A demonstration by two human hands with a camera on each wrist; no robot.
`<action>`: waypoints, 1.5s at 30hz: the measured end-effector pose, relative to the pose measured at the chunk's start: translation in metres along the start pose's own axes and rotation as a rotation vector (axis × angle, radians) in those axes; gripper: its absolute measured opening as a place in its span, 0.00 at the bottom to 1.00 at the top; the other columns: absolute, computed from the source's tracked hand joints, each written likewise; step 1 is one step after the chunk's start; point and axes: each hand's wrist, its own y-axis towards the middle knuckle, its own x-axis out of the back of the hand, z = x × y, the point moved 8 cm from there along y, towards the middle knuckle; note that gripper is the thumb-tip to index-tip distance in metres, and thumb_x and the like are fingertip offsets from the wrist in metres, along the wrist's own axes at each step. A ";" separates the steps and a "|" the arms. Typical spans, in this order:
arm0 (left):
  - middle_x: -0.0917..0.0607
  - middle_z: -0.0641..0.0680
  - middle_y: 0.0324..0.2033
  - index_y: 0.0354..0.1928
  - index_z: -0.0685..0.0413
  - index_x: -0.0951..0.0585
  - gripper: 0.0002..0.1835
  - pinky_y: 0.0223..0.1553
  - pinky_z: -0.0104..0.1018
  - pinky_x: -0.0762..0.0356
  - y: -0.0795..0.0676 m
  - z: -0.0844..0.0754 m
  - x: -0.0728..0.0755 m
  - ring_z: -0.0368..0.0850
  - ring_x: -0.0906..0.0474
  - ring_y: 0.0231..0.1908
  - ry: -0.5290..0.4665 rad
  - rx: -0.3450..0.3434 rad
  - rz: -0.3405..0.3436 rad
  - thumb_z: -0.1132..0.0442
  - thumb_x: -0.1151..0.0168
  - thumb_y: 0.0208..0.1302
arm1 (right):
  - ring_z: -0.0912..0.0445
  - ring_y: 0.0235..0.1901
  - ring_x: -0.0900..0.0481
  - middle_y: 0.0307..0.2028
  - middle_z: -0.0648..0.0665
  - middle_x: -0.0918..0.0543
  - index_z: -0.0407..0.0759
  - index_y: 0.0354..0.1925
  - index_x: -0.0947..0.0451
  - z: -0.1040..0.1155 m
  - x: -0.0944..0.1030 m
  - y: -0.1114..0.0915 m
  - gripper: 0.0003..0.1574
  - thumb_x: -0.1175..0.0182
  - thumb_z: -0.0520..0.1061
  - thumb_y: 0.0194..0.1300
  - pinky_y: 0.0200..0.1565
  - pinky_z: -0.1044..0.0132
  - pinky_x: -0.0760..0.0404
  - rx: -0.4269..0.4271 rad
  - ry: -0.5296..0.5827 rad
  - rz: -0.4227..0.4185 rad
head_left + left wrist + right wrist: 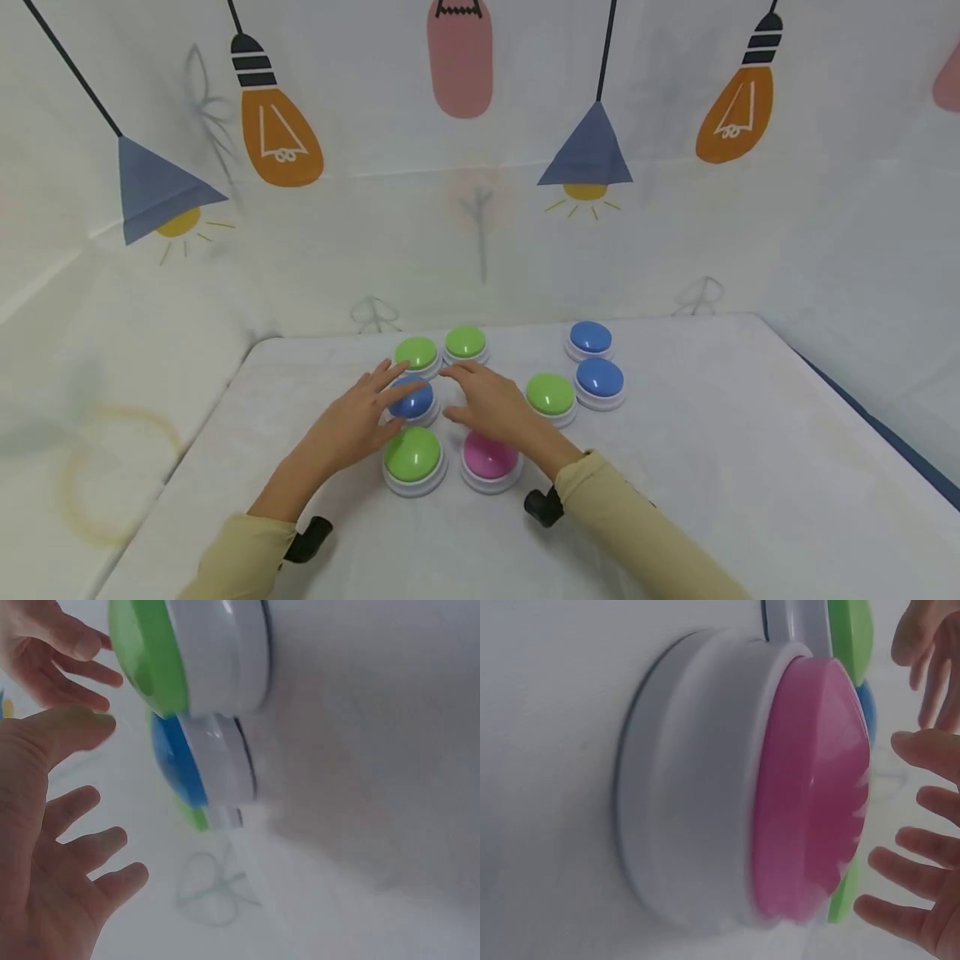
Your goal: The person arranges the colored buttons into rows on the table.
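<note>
My left hand (pixel 354 423) hovers with spread fingers over the left side of a group of round push buttons. Its fingers overlap the blue button (pixel 412 403) in the head view, and its thumb is near the front green button (pixel 412 454). My right hand (pixel 491 402) is held above the pink button (pixel 489 456), fingers pointing left toward the other hand. In the right wrist view the pink button (pixel 810 787) stands on its white base, with the fingers apart from it. Neither hand holds anything.
Two green buttons (pixel 465 342) stand at the back. To the right are another green button (pixel 551 394) and two blue buttons (pixel 600 377). All stand on a white-covered table (pixel 720 467). A white sheet (pixel 360 242) with printed lamps and bulbs hangs behind.
</note>
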 end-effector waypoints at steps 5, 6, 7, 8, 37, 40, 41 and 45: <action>0.33 0.62 0.71 0.64 0.46 0.22 0.30 0.54 0.63 0.24 0.000 0.021 -0.009 0.71 0.40 0.69 -0.087 0.053 0.037 0.71 0.32 0.58 | 0.48 0.65 0.28 0.68 0.43 0.29 0.49 0.69 0.31 0.004 -0.012 0.019 0.38 0.33 0.53 0.64 0.57 0.49 0.21 -0.016 -0.013 0.028; 0.33 0.62 0.71 0.64 0.47 0.22 0.30 0.55 0.62 0.25 0.000 0.024 -0.011 0.71 0.40 0.69 -0.105 0.064 0.048 0.71 0.33 0.59 | 0.48 0.66 0.28 0.68 0.43 0.29 0.49 0.69 0.32 0.004 -0.015 0.023 0.39 0.33 0.54 0.64 0.57 0.48 0.21 -0.024 -0.013 0.037; 0.34 0.62 0.71 0.64 0.47 0.23 0.29 0.55 0.62 0.25 0.000 0.027 -0.014 0.70 0.39 0.69 -0.120 0.072 0.059 0.71 0.33 0.59 | 0.48 0.65 0.28 0.69 0.42 0.30 0.49 0.70 0.32 0.004 -0.018 0.025 0.39 0.33 0.54 0.64 0.57 0.48 0.21 -0.033 -0.009 0.049; 0.35 0.62 0.71 0.64 0.47 0.23 0.29 0.55 0.62 0.25 0.001 0.029 -0.017 0.70 0.38 0.68 -0.136 0.081 0.068 0.71 0.33 0.60 | 0.47 0.65 0.28 0.69 0.42 0.31 0.50 0.70 0.33 0.003 -0.020 0.028 0.39 0.33 0.54 0.64 0.58 0.48 0.22 -0.042 -0.005 0.062; 0.28 0.65 0.66 0.64 0.52 0.22 0.30 0.56 0.57 0.24 0.004 0.040 -0.036 0.66 0.25 0.59 -0.159 0.057 0.030 0.67 0.28 0.57 | 0.49 0.63 0.25 0.64 0.43 0.24 0.44 0.72 0.38 0.010 -0.048 0.039 0.42 0.35 0.53 0.66 0.62 0.55 0.25 -0.006 -0.034 0.143; 0.27 0.66 0.66 0.63 0.52 0.21 0.29 0.56 0.56 0.23 0.003 0.038 -0.034 0.65 0.24 0.59 -0.151 0.045 0.016 0.66 0.28 0.57 | 0.49 0.64 0.27 0.65 0.43 0.25 0.45 0.73 0.39 0.010 -0.048 0.039 0.42 0.36 0.53 0.67 0.63 0.55 0.26 -0.007 -0.019 0.153; 0.27 0.66 0.65 0.63 0.53 0.21 0.29 0.55 0.56 0.23 0.003 0.037 -0.033 0.66 0.24 0.58 -0.146 0.043 0.010 0.66 0.28 0.57 | 0.49 0.64 0.27 0.66 0.43 0.26 0.45 0.73 0.39 0.010 -0.049 0.039 0.43 0.36 0.53 0.67 0.64 0.55 0.27 -0.008 -0.015 0.157; 0.27 0.66 0.65 0.63 0.52 0.21 0.29 0.54 0.55 0.22 0.002 0.034 -0.028 0.65 0.23 0.58 -0.127 0.039 -0.004 0.66 0.27 0.57 | 0.49 0.65 0.28 0.67 0.43 0.27 0.45 0.74 0.41 0.012 -0.046 0.037 0.44 0.36 0.52 0.67 0.64 0.55 0.28 -0.004 -0.004 0.154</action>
